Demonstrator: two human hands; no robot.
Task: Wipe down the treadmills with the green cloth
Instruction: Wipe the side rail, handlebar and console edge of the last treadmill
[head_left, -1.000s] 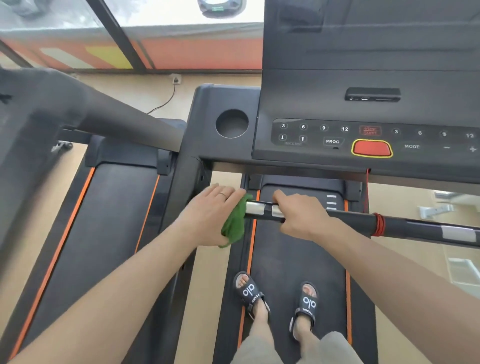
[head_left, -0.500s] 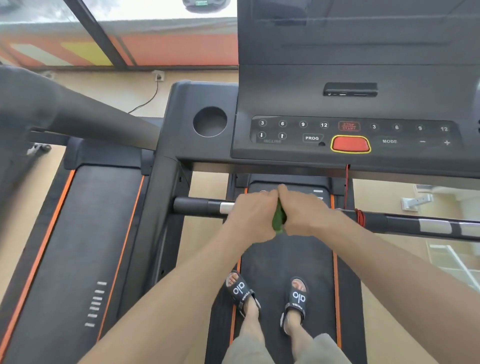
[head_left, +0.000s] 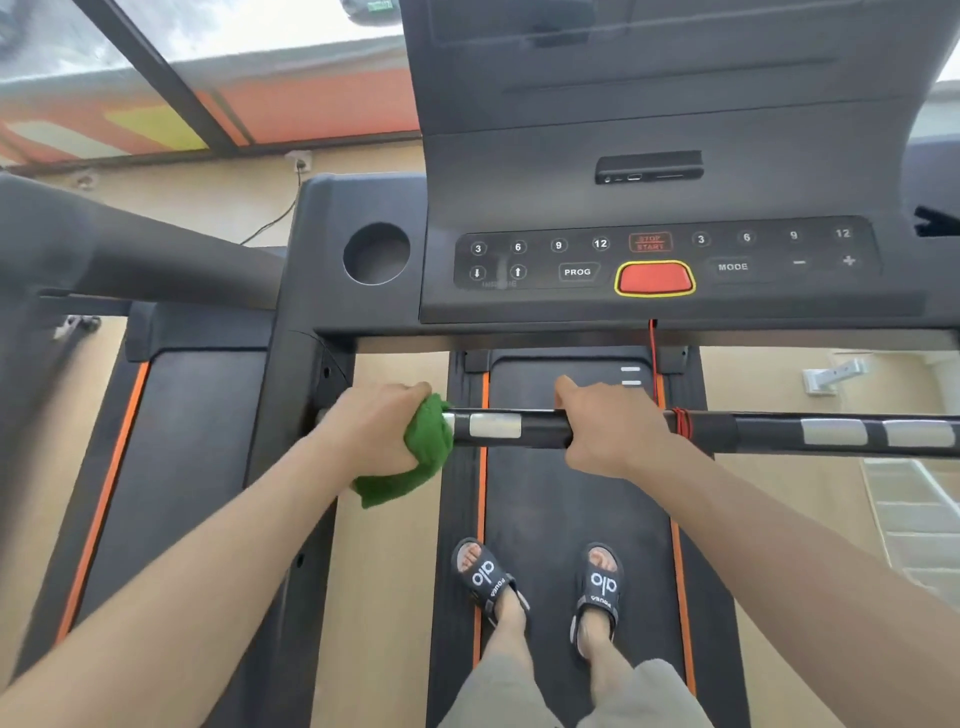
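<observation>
Green cloth (head_left: 423, 452) in left hand (head_left: 376, 431) grip at handlebar (head_left: 519, 428) end, right hand (head_left: 610, 428) grasping bar

Left hand (head_left: 376, 428) fingers curled, right hand (head_left: 608, 426) gripping

We see the left hand (head_left: 375, 431) gripping the green cloth (head_left: 423, 452) around the handlebar (head_left: 519, 428) (at its left end). The right hand (head_left: 613, 428) holds the same bar.

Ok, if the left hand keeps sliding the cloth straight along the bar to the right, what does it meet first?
Probably the right hand, gripping the handlebar; only bare bar separates it from the green cloth the left hand holds.
</observation>
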